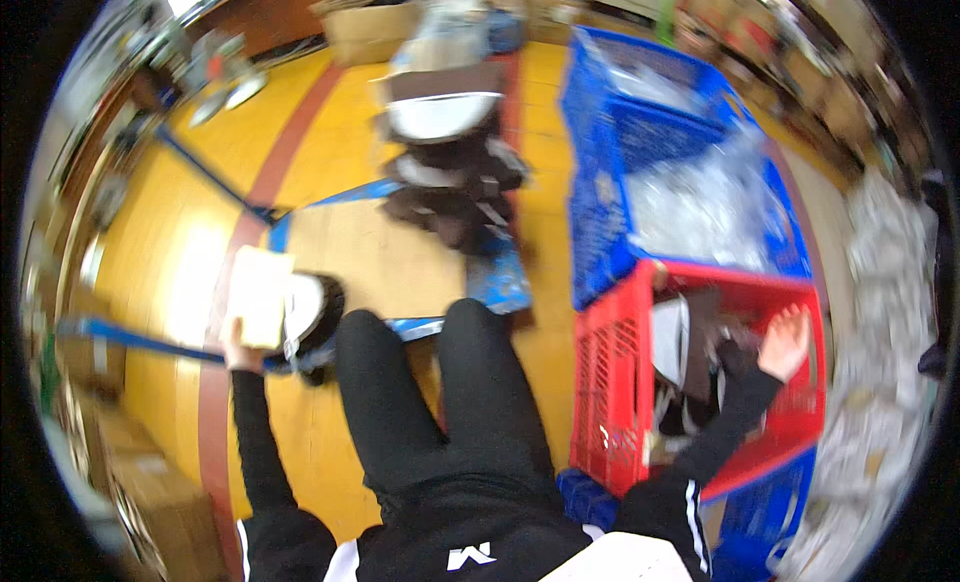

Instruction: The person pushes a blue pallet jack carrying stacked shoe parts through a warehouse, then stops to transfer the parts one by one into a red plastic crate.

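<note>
My left hand [238, 350] grips a pale flat card [258, 298]; right hand [785, 344], fingers spread, reaches into red crate [608, 382]. Best grasp one item cleanly, then lift.

Single head-worn fisheye view, steeply downward from above the person's own legs, floor and crates close below.

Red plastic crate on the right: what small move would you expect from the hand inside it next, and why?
Probably the right hand dips lower and closes on one of the dark items in the red plastic crate. It is spread open above them, holding nothing, while the left hand already holds a pale flat card beside a black-and-white round item.
</note>
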A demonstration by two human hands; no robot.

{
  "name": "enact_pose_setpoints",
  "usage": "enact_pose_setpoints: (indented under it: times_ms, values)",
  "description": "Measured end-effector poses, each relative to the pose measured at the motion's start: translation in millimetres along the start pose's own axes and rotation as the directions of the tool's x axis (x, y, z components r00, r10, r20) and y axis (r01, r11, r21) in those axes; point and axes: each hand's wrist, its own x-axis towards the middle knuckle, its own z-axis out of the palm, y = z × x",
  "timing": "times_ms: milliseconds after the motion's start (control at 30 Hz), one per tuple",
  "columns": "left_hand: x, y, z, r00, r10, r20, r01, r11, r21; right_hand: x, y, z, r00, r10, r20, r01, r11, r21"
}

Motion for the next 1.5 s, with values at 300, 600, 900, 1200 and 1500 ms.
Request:
enact_pose_setpoints:
  times_ms: [300, 600, 900, 1200, 1500]
  values:
    - [2.5, -36.5, -52.0, 0.885, 0.142, -0.443, -0.25, 0.948, -0.196, -105.2, 184.7, 259.5, 0.697, 0.416, 0.584, -0.351, 0.908, -0.229]
    - [78.5, -66.2, -181.0, 0.887, 0.297, -0.354, -0.245, 0.952, 0.185, -434.3, 400.3, 394.9, -0.442, 0.826, 0.349, -0.872, -0.305, -0.382]
    - [122.6, -122.7, -166.8, 0.885, 0.243, -0.397, -0.043, 0.892, 0.45, -510.7, 553.4, 385.6, 0.281, 0.96, 0.02, -0.627, 0.199, -0.754]
    - [155.6, -128.2, -157.3, 0.898, 0.102, -0.429, 0.336, 0.472, 0.815, -474.3, 604.9, 367.1, 0.134, 0.988, -0.083, -0.63, 0.02, -0.776]
    - [150.3, -129.4, -248.0, 0.825, 0.203, -0.527, 0.22, 0.743, 0.632, -503.6, 568.0, 399.5, -0.201, 0.973, 0.109, -0.699, -0.065, -0.712]
